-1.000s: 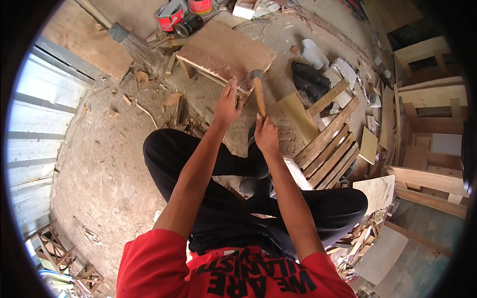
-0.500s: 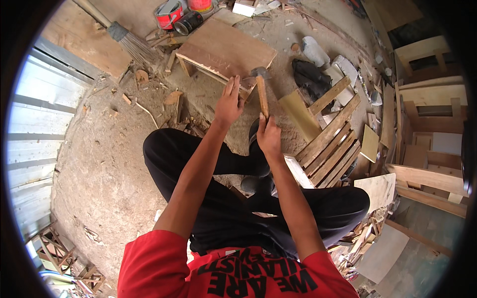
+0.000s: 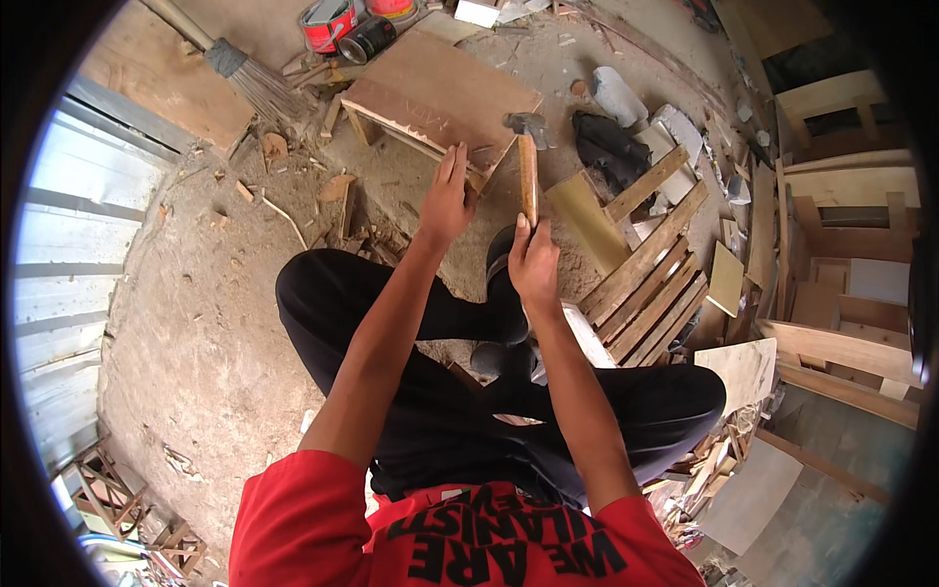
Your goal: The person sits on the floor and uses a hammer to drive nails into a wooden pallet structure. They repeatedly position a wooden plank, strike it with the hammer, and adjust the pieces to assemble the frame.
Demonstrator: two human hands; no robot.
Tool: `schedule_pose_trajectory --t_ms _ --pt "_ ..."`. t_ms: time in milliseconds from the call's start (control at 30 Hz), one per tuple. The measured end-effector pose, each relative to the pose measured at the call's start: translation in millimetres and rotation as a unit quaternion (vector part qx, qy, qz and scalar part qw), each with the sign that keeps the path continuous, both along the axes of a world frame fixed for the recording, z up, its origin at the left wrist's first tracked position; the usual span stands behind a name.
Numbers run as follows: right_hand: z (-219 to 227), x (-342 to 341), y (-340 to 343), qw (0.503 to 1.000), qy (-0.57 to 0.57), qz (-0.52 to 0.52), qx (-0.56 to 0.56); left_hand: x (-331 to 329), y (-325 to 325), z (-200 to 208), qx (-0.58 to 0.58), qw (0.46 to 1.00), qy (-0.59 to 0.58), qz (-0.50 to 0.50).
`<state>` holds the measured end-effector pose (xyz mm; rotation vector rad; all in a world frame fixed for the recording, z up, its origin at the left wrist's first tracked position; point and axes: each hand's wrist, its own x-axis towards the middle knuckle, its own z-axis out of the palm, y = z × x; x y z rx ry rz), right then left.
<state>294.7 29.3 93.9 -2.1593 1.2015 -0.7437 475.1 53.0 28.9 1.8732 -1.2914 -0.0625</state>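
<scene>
My right hand (image 3: 535, 264) is wrapped round the lower end of the wooden handle of a claw hammer (image 3: 529, 181). The metal head is raised just off the right corner of a low plywood box (image 3: 450, 83). My left hand (image 3: 448, 203) rests at the box's near edge by that corner, fingers stretched out and lying against the wood. Splintered, pale wood shows along this near edge, and the side below it looks open. Whether a nail stands under my left fingertips is too small to tell.
Slatted wood (image 3: 646, 303) and a yellowish board (image 3: 590, 223) lie to the right, near a black bag (image 3: 611, 145). A broom (image 3: 256, 78) leans at the far left beside paint cans (image 3: 330, 26). Corrugated metal sheeting (image 3: 73, 254) lines the left. Wood scraps litter the dirt floor.
The hammer head has swung slightly right and up, away from the box's corner. My left hand stays at the edge, with only a slight shift in view.
</scene>
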Motion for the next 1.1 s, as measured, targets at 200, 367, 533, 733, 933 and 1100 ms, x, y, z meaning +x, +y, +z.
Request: schedule_pose_trajectory --t_ms 200,367,533,733,933,1100 --pt "-20.6 -5.0 -5.0 0.993 0.090 -0.012 0.079 -1.9 -3.9 5.7 -0.012 0.999 0.042 -0.003" --pt "0.7 -16.5 -0.4 0.994 -0.031 -0.055 0.088 0.0 -1.6 10.4 0.052 0.998 -0.037 0.003" --pt "-14.2 -28.2 8.4 0.994 -0.018 -0.078 0.076 2.0 -9.3 7.9 0.088 0.985 -0.143 0.035" --pt "-31.9 -33.9 12.4 0.997 -0.028 -0.061 0.044 -1.2 -14.7 22.8 0.109 0.977 -0.179 0.047" --pt "-34.0 -33.8 11.8 0.997 -0.022 -0.045 0.056 25.9 -32.4 25.4 0.038 0.991 -0.123 0.025" --pt "-36.3 -34.2 12.1 0.997 -0.047 -0.046 0.035 37.6 -46.9 30.4 0.079 0.989 -0.124 0.031"
